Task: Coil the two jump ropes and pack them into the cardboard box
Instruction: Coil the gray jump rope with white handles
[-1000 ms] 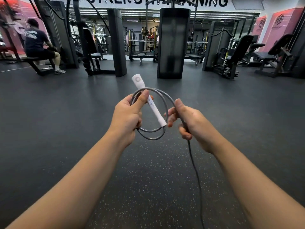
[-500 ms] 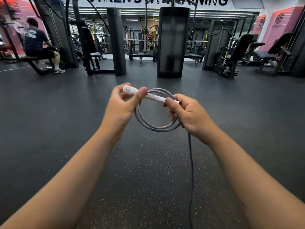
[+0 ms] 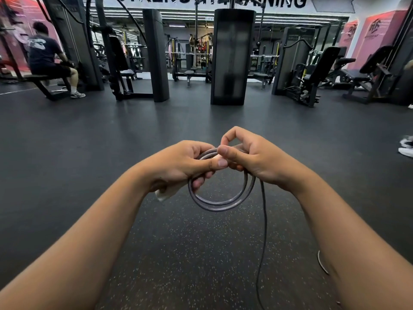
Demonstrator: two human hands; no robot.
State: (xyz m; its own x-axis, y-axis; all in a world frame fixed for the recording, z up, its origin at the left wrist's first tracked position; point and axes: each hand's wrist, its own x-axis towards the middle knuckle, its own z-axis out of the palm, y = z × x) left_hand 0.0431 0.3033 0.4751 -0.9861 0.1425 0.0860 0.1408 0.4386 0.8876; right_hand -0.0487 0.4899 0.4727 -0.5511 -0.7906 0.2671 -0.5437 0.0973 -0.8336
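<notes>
A grey jump rope (image 3: 220, 203) hangs as a double loop between my two hands at the middle of the view. My left hand (image 3: 178, 164) grips the loops together with the rope's white handle (image 3: 166, 194), whose end sticks out below my palm. My right hand (image 3: 250, 156) pinches the rope at the top of the coil, thumb against thumb. The loose rest of the rope (image 3: 263, 238) trails down from under my right hand to the floor. The cardboard box and the second rope are out of view.
Black speckled gym floor (image 3: 178, 253) lies below. Weight machines (image 3: 232, 57) stand across the back. A person sits on a bench (image 3: 48, 57) at far left. White shoes (image 3: 405, 147) show at the right edge. A short pale cord piece (image 3: 321, 262) lies by my right forearm.
Both hands dropped lower and came together. The white handle turned from lying across the top of the coil to pointing down inside my left fist. The coil hangs lower.
</notes>
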